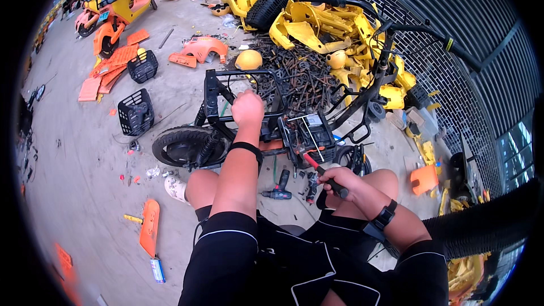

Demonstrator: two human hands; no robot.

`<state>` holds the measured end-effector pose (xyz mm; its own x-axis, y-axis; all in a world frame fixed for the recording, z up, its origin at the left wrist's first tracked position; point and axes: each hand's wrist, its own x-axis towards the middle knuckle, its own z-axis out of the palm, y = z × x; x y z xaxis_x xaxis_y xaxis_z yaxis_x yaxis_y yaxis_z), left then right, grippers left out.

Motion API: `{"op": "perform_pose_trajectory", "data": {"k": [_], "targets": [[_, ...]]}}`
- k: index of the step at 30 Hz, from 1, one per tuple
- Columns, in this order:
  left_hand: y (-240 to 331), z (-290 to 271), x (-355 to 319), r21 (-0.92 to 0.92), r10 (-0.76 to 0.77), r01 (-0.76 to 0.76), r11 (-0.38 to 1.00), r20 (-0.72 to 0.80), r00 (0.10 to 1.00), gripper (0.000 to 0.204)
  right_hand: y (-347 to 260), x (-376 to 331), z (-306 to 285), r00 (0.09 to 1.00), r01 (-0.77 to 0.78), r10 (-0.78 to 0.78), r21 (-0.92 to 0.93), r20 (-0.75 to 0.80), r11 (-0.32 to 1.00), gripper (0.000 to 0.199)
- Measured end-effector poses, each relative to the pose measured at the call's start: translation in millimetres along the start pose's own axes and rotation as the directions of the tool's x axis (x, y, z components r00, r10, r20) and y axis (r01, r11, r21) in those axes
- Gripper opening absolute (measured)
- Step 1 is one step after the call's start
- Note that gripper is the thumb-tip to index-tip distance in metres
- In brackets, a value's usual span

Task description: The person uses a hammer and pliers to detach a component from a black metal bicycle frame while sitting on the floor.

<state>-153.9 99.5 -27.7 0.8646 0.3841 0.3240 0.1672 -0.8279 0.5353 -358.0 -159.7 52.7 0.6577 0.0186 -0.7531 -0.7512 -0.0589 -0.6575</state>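
Observation:
A stripped black scooter frame (211, 93) stands in front of me with its rear wheel (184, 146) to the left. My left hand (247, 109) is closed in a fist at the upper frame tubes; what it grips, if anything, is hidden. My right hand (339, 183) is wrapped round a long tool with a red and black handle (315, 164), its kind unclear. The tool's far end reaches the open black tray (323, 136) in the middle of the frame, where cables and small parts show. The handlebar (416, 29) rises at the far right.
A cordless drill (279, 188) lies on the floor between my legs and the frame. Beyond the frame are a heap of dark metal parts (294, 71) and yellow plastic panels (317, 20). Black baskets (136, 112) and orange panels (113, 65) lie at the left.

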Motion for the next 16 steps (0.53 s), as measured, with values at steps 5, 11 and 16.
{"op": "perform_pose_trajectory", "data": {"k": [5, 11, 16], "targets": [[5, -5, 5, 0.021, -0.052, 0.051, 0.998, 0.031, 0.998, 0.03, 32, 39, -9, 0.995, -0.033, 0.046, -0.146, 0.087, 0.989, 0.011], [6, 2, 3, 0.052, -0.007, 0.011, 0.999, -0.076, 0.997, 0.028, 114, 160, -49, 0.874, -0.362, 0.426, -0.273, 0.232, 0.891, 0.009], [6, 6, 9, 0.097, -0.077, 0.078, 0.992, -0.023, 0.997, 0.028, 153, 235, -27, 0.876, -0.347, 0.427, -0.32, 0.227, 0.882, 0.005]]}}
